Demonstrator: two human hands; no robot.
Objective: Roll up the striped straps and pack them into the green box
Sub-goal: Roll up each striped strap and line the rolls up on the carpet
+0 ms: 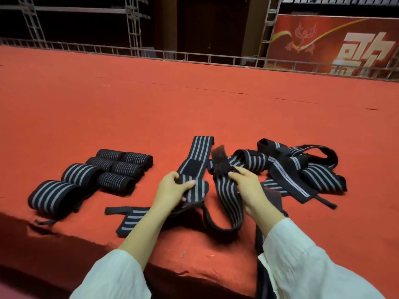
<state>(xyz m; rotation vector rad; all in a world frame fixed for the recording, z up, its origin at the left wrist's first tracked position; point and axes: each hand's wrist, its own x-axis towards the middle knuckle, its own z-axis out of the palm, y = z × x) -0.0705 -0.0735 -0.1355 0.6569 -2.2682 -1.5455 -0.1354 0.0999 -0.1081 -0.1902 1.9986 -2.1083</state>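
1. Left of the left hand (172,188), a group of rolled straps (79,174) lies in two slanting rows on the red carpet (151,104), well apart from the fingers.
2. Right of the right hand (248,188), a loose pile (291,167) of unrolled striped straps lies tangled. Its nearest strands are just beside the knuckles and partly behind that hand.
3. A short strap (131,221) lies flat beside the left forearm, which hides part of it.
4. Far beyond both hands, a metal truss rail (194,57) edges the carpet, with a red banner (334,44) behind it on the right.
5. The left hand grips the near end of a flat strap (194,156), thumb on top and fingers curled beneath. The strap's long axis runs straight away from this hand, stripes up, and a dark patch lies across it just past the fingertips.
6. The right hand pinches a looped strap (226,201) near its fuzzy end (220,158), which stands up beyond the fingers. The rest hangs back toward the wrist in a U and curves under the left hand.
7. Whether the two held lengths are one strap cannot be told.
8. The hands are near each other, not touching.
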